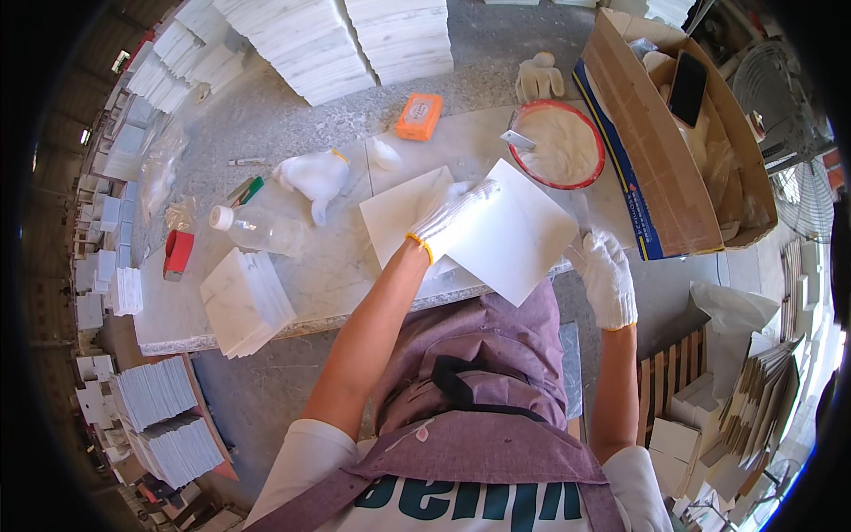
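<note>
My left hand (pixel 452 217), in a white knit glove, grips a square white marble tile (pixel 523 235) by its upper left side. The tile is held tilted, its lower corner past the table's front edge. Partly hidden beneath it lies another white tile (pixel 399 211). My right hand (pixel 607 279), gloved too, is closed beside the tile's right corner, around what looks like a putty knife (pixel 581 211) with a narrow pale blade; its handle is mostly hidden. Beyond the hands, a red-rimmed bowl (pixel 560 146) of cream-coloured paste has a metal scraper (pixel 519 139) at its left rim.
Around the stone table (pixel 337 257) are a cardboard box (pixel 638 133) with a phone (pixel 688 87), an orange packet (pixel 419 117), a white cloth (pixel 315 177), a plastic bottle (pixel 261 229), a red object (pixel 178 254), and a tile stack (pixel 246 301). Taller tile stacks (pixel 301 44) stand at the back.
</note>
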